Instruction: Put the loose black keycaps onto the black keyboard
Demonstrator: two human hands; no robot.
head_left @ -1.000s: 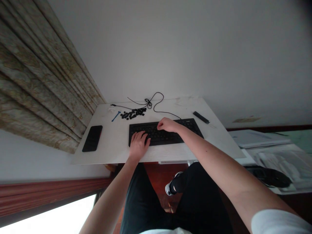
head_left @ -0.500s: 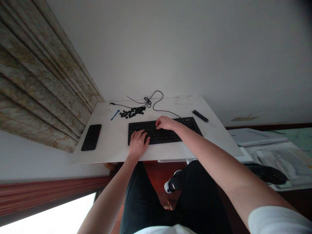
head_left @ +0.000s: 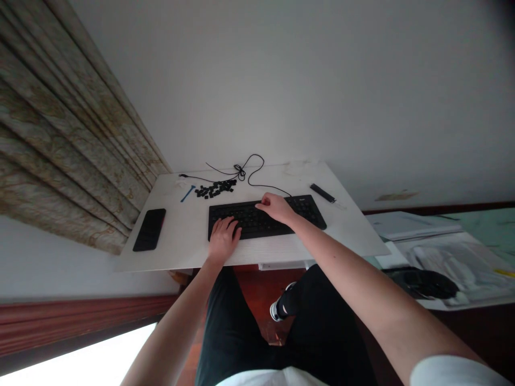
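A black keyboard lies across the white desk in front of me. Over its left end rests my left hand, fingers apart and holding nothing. My right hand is over the upper middle of the keyboard, its fingers curled and thumb pointing left; whether something small is between them is hidden. Behind the keyboard's left part lies a pile of small black keycaps. Beside the pile is a blue tool. The keyboard's black cable runs back to a tied bundle.
A black phone lies at the desk's left. A dark, narrow object lies behind the keyboard's right end. The wall stands behind the desk, a curtain at the left. Papers and a black item are on a lower surface at right.
The view has shifted slightly. My right thumb now sticks out more to the left, over the keyboard. My left hand stays on the keyboard's left end.
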